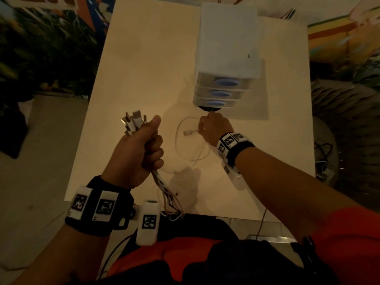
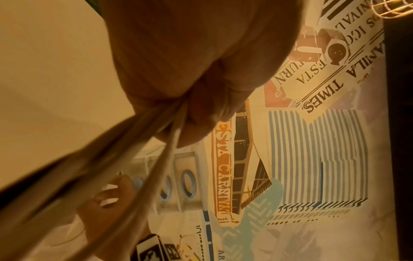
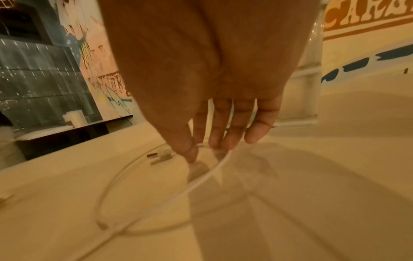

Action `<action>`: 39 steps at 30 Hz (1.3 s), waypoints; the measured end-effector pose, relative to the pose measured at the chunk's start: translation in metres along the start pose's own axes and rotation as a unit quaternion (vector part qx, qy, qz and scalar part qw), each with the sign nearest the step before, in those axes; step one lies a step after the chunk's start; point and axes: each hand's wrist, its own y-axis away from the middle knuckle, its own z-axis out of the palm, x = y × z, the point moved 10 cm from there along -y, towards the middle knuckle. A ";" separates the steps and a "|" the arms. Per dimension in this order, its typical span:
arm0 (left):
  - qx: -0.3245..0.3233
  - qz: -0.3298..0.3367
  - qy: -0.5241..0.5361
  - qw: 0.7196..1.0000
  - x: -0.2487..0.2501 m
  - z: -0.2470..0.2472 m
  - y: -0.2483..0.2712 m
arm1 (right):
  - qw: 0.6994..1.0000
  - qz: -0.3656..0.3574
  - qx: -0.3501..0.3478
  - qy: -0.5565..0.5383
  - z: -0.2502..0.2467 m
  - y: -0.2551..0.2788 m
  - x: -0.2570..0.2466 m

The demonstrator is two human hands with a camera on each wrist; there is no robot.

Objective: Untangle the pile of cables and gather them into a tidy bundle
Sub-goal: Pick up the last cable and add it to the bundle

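My left hand (image 1: 141, 149) grips a bundle of white cables (image 1: 166, 192) above the table's near left part. Their plugs (image 1: 132, 123) stick out above the fist and the loose ends hang past the table's front edge. In the left wrist view the strands (image 2: 138, 159) run out from under my curled fingers (image 2: 201, 109). One loose white cable (image 1: 177, 140) lies looped on the table, its plug (image 1: 187, 132) pointing left. My right hand (image 1: 213, 128) reaches down to it with straight fingers. The thumb and fingertips (image 3: 190, 153) touch the cable (image 3: 201, 178) just behind the plug (image 3: 161, 156).
A white three-drawer unit with blue handles (image 1: 226, 58) stands at the table's far right, just beyond my right hand; a black object (image 1: 209, 109) shows at its base. The white table (image 1: 144, 58) has edges close on the left and right. Dark cords (image 1: 322, 153) lie on the floor at right.
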 end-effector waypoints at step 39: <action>0.021 0.254 -0.084 0.963 0.084 0.103 0.030 | 0.882 0.021 0.121 -0.455 -0.138 0.214 0.118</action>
